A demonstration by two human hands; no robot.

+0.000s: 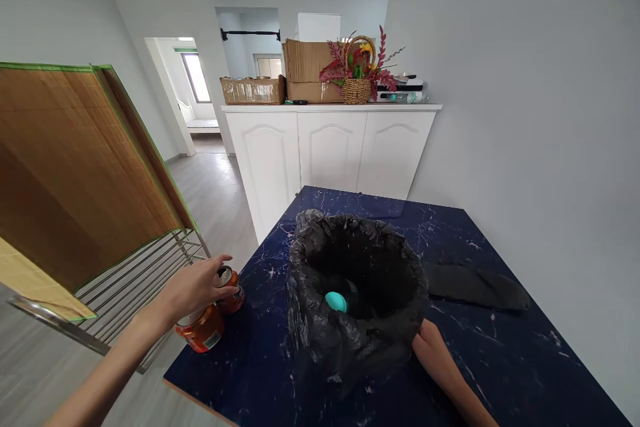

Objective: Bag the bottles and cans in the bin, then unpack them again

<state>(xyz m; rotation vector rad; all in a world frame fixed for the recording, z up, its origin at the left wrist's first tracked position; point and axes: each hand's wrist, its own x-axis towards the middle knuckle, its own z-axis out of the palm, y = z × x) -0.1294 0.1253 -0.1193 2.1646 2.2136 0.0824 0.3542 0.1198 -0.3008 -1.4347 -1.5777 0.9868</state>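
Note:
My left hand (200,287) reaches over two orange-red drink cans at the table's left edge. Its thumb and fingers are apart around the top of the farther can (231,300); whether they press on it I cannot tell. The nearer can (203,333) stands under the wrist. A trash bin lined with a black plastic bag (350,347) stands mid-table, the bag folded over its rim. Inside it shows a turquoise round object (336,301) among dark contents. At the bin's lower right side is my right hand (430,343), touching it, with its fingers hidden.
A folded black plastic bag (475,285) lies on the dark blue marbled table (500,353), right of the bin. Left stands a metal rack (145,273) draped with a brown mat (65,147). Beyond are a white cabinet (330,147), cardboard boxes (255,90) and a flower basket (356,90).

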